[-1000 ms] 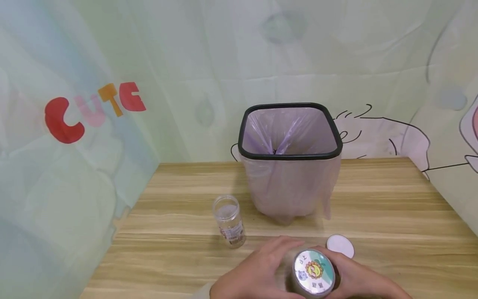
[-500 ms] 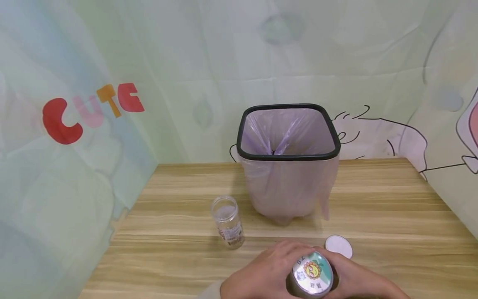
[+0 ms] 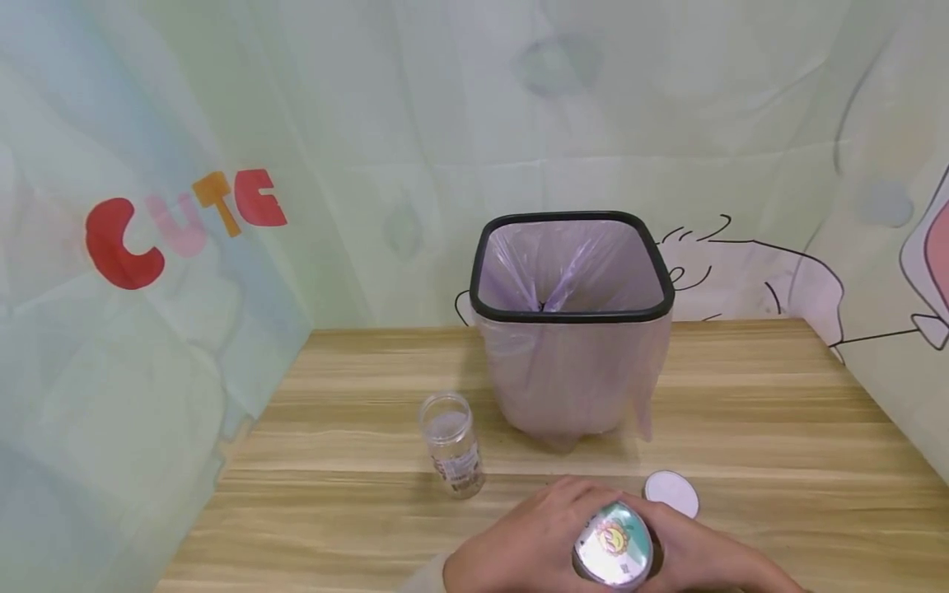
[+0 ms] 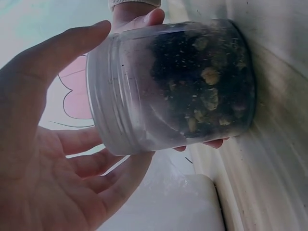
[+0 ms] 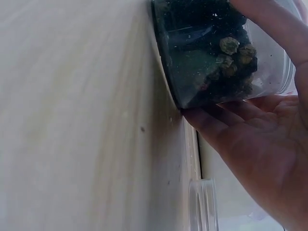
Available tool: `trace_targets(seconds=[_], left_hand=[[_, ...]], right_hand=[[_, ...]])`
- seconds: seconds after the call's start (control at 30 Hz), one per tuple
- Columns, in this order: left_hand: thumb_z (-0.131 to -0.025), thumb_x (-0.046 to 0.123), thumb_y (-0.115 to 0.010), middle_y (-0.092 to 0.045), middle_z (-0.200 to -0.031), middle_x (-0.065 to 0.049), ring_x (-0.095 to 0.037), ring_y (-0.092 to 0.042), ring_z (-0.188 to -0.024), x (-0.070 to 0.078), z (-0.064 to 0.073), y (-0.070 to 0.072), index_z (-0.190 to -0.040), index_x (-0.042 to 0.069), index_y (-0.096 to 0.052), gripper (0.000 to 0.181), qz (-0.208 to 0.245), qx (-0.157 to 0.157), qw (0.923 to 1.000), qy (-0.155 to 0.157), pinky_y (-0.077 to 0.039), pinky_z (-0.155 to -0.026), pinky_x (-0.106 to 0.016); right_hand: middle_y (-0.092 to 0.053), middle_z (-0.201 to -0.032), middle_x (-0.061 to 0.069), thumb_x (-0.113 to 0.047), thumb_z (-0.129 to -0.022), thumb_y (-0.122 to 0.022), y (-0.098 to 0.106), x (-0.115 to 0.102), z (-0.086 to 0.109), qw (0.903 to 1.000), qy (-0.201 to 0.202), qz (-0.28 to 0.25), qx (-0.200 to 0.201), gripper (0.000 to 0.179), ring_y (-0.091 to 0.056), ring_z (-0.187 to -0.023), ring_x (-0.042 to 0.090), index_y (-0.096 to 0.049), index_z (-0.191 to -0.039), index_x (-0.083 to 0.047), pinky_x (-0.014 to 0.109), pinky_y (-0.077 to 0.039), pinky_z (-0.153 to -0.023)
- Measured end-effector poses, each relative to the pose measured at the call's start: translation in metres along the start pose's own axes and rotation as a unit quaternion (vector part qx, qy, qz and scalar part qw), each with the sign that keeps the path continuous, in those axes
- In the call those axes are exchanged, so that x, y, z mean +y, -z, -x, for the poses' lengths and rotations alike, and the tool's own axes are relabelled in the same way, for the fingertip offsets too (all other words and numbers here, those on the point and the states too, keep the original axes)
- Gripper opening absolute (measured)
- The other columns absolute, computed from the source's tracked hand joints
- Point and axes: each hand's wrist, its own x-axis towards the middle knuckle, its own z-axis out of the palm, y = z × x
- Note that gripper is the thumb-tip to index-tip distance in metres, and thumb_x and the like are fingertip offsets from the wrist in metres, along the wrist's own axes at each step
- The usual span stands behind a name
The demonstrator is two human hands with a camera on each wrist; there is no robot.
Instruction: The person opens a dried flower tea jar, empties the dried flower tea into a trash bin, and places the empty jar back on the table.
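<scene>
Low in the head view, a clear jar's round top (image 3: 614, 548), printed with a sunflower cartoon, faces up between the two hands. Through the jar's wall (image 4: 192, 86) in the left wrist view show dark contents mixed with small dried, bud-like pieces. My left hand (image 3: 519, 539) holds the jar by its upper rim, thumb on one side and fingers on the other. Lower down, my right hand (image 3: 700, 548) grips the jar's body, fingers curled round it near the base. In the right wrist view the jar's bottom (image 5: 168, 62) is right at the tabletop.
A round white lid (image 3: 671, 492) lies just beyond the right hand. To the left stands an uncapped clear container (image 3: 454, 453) with a label. Behind is a bin (image 3: 571, 316) with a black rim and purple liner. A printed curtain (image 3: 371, 206) surrounds the wooden table (image 3: 334, 511).
My left hand has moved slightly right and its fingers have closed in round the jar's rim. The jar's top has tilted a little and catches more glare. The right hand stays in place.
</scene>
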Motion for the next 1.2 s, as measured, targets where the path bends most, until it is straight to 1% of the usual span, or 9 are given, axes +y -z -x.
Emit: trace_targets(seconds=[0.07, 0.2, 0.27, 0.37, 0.53, 0.67, 0.9, 1.07, 1.2], left_hand=[[-0.086, 0.055, -0.071, -0.05, -0.141, 0.002, -0.009, -0.044, -0.13, 0.0, -0.001, 0.001, -0.147, 0.014, -0.044, 0.078, 0.004, -0.005, 1.0, 0.007, -0.039, -0.106, -0.027], [-0.085, 0.058, -0.071, -0.05, -0.138, 0.005, -0.007, -0.045, -0.126, -0.001, -0.001, 0.004, -0.147, 0.018, -0.045, 0.079, 0.016, -0.01, 0.9995, 0.023, -0.04, -0.103, -0.024], [-0.084, 0.059, -0.072, -0.05, -0.136, 0.005, -0.005, -0.045, -0.124, -0.001, -0.001, 0.005, -0.148, 0.018, -0.044, 0.081, 0.014, -0.005, 0.9996, 0.026, -0.039, -0.102, -0.022], [-0.081, 0.058, -0.076, -0.051, -0.134, 0.005, -0.005, -0.046, -0.123, -0.002, -0.001, 0.006, -0.148, 0.016, -0.044, 0.085, 0.003, 0.015, 0.9997, 0.017, -0.038, -0.102, -0.02], [-0.078, 0.06, -0.077, -0.051, -0.131, 0.005, -0.004, -0.045, -0.12, -0.003, -0.003, 0.009, -0.145, 0.015, -0.047, 0.086, -0.022, 0.035, 0.9991, 0.001, -0.035, -0.102, -0.017], [-0.077, 0.064, -0.075, -0.05, -0.129, 0.006, -0.004, -0.045, -0.118, -0.004, -0.005, 0.012, -0.144, 0.015, -0.048, 0.087, -0.036, 0.033, 0.9987, 0.012, -0.035, -0.101, -0.016], [-0.072, 0.067, -0.077, -0.051, -0.125, 0.007, -0.004, -0.045, -0.112, -0.004, -0.009, 0.015, -0.142, 0.017, -0.052, 0.09, -0.048, 0.034, 0.9979, 0.026, -0.037, -0.098, -0.014], [-0.069, 0.069, -0.078, -0.052, -0.122, 0.006, -0.005, -0.044, -0.108, -0.005, -0.012, 0.017, -0.139, 0.016, -0.054, 0.091, -0.081, 0.049, 0.9954, 0.012, -0.037, -0.094, -0.012], [-0.068, 0.072, -0.077, -0.053, -0.119, 0.006, -0.006, -0.044, -0.106, -0.007, -0.014, 0.02, -0.134, 0.015, -0.057, 0.089, -0.104, 0.059, 0.9928, 0.004, -0.037, -0.093, -0.012]], right_hand=[[-0.063, -0.127, 0.0, -0.021, -0.078, -0.087, 0.0, 0.0, -0.002, 1.0, 0.0, 0.007, 0.002, 0.073, -0.062, -0.111, 0.018, -0.048, -0.14, -0.017, 0.028, -0.048, -0.095], [-0.063, -0.125, -0.001, -0.02, -0.078, -0.087, 0.001, 0.002, -0.005, 0.9986, 0.038, 0.038, 0.006, 0.071, -0.062, -0.109, 0.016, -0.048, -0.138, -0.015, 0.028, -0.049, -0.094], [-0.062, -0.124, -0.003, -0.02, -0.077, -0.088, 0.002, 0.003, -0.006, 0.9979, 0.045, 0.045, 0.011, 0.074, -0.061, -0.109, 0.015, -0.047, -0.139, -0.015, 0.027, -0.048, -0.094], [-0.062, -0.123, -0.002, -0.018, -0.075, -0.09, 0.002, 0.003, -0.009, 0.9966, 0.061, 0.053, 0.019, 0.078, -0.061, -0.108, 0.014, -0.046, -0.139, -0.013, 0.026, -0.049, -0.093], [-0.061, -0.124, 0.002, -0.013, -0.072, -0.091, 0.002, 0.003, -0.013, 0.9972, 0.068, 0.02, 0.024, 0.08, -0.061, -0.109, 0.016, -0.046, -0.139, -0.011, 0.027, -0.049, -0.094], [-0.06, -0.127, 0.005, -0.013, -0.073, -0.091, 0.002, 0.001, -0.016, 0.9971, 0.07, 0.002, 0.029, 0.082, -0.061, -0.112, 0.019, -0.045, -0.141, -0.009, 0.028, -0.049, -0.095], [-0.059, -0.13, 0.005, -0.014, -0.072, -0.091, 0.003, -0.001, -0.02, 0.9963, 0.073, 0.014, 0.044, 0.086, -0.059, -0.116, 0.019, -0.043, -0.143, -0.009, 0.028, -0.047, -0.098], [-0.058, -0.13, 0.006, -0.01, -0.071, -0.091, 0.004, -0.001, -0.022, 0.9956, 0.073, 0.01, 0.057, 0.087, -0.057, -0.116, 0.016, -0.042, -0.143, -0.007, 0.027, -0.046, -0.099], [-0.056, -0.134, 0.008, -0.007, -0.071, -0.09, 0.005, -0.001, -0.023, 0.9959, 0.064, -0.024, 0.06, 0.09, -0.055, -0.118, 0.018, -0.04, -0.146, -0.007, 0.027, -0.045, -0.1]])
